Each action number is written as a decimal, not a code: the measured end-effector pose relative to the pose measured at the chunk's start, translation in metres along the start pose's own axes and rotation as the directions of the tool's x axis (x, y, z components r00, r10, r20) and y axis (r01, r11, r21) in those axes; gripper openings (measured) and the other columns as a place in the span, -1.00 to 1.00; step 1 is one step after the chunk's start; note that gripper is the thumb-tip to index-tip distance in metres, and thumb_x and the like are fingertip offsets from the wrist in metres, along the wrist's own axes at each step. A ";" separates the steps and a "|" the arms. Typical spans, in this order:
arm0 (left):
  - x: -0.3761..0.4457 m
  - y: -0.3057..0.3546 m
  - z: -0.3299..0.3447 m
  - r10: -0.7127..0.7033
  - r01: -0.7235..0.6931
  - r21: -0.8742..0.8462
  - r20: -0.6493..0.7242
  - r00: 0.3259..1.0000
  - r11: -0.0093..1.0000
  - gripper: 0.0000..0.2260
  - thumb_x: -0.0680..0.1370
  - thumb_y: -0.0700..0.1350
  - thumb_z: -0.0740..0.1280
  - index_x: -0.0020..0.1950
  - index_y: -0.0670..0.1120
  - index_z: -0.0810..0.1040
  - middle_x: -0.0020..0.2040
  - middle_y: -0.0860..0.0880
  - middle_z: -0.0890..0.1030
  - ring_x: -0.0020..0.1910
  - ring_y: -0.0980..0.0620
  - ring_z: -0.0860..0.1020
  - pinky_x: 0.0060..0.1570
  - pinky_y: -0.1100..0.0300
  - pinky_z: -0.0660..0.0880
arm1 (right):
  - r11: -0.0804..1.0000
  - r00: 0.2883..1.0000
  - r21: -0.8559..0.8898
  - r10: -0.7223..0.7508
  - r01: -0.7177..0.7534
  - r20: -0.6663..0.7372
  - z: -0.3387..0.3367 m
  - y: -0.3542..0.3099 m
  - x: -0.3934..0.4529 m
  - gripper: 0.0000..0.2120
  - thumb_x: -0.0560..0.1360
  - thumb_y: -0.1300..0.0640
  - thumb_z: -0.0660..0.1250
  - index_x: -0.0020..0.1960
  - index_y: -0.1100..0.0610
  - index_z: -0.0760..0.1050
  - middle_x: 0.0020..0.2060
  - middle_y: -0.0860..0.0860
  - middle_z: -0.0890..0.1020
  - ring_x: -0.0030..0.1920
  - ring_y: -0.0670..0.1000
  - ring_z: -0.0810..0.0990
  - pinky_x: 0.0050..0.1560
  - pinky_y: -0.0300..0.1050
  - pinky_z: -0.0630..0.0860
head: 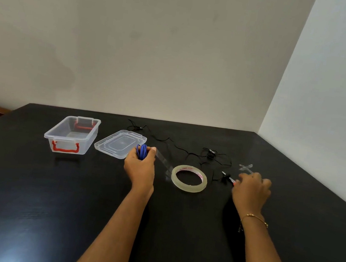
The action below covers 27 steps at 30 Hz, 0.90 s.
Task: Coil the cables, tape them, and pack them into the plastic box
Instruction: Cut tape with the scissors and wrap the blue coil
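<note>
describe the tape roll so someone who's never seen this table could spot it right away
On the black table, look between the two hands: the tape roll lies flat right of the left hand. It is a pale, see-through ring with a pinkish inner core, unlike the thin black cable tangled behind it.

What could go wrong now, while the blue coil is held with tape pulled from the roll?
1. The tape strip stretches from the blue coil in the left hand to the tape roll; it may twist or stick to the table.
2. The right hand reaches for a small tool beside the loose black cable, which may snag.
</note>
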<state>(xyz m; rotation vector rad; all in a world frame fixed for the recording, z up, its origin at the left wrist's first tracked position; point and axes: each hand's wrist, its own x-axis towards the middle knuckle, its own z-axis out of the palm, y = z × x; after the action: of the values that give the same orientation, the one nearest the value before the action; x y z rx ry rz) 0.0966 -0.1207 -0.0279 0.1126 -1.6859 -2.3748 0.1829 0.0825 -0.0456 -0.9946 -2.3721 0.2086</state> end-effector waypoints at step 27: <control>0.013 0.002 -0.008 -0.012 0.003 -0.070 -0.125 0.992 0.998 -0.78 0.48 -0.22 0.37 -0.22 0.06 0.41 -0.21 0.02 0.48 -0.29 0.10 0.49 -0.32 0.31 0.47 | 0.897 0.842 0.270 -0.428 0.351 0.328 0.038 -0.124 -0.024 -0.81 0.55 0.19 0.23 0.09 0.27 0.52 0.13 0.14 0.50 0.12 0.10 0.51 0.12 -0.10 0.45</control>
<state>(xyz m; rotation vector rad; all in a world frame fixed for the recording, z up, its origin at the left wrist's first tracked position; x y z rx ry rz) 0.0855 -0.1321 -0.0276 0.2510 -1.5469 -2.3751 0.0998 -0.0206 -0.0454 -0.3756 -2.7760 0.5122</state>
